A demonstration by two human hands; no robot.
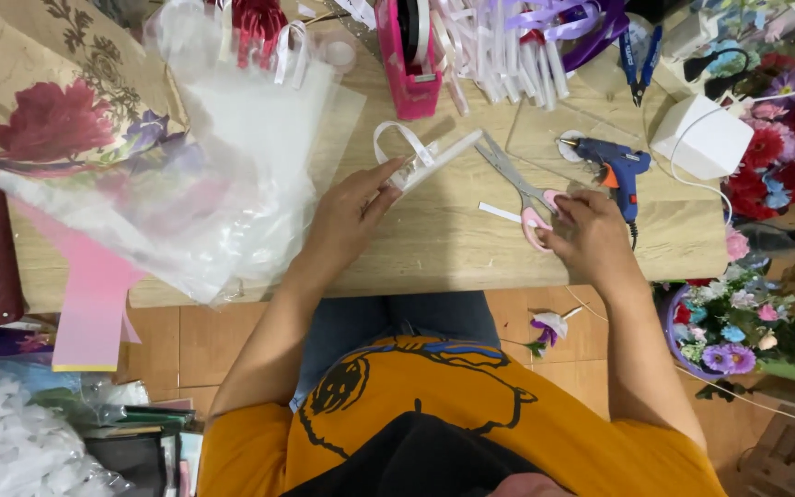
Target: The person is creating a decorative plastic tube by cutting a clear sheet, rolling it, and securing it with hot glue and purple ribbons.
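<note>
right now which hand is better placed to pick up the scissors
Right. The right hand already rests on the pink handles of the scissors; the left hand is busy pinning the white ribbon.

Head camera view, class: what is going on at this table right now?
A person sits at a wooden table. The left hand presses on a folded white ribbon loop. The right hand grips the pink handles of scissors lying on the table, blades pointing toward the ribbon. A blue glue gun rests nearby.
</note>
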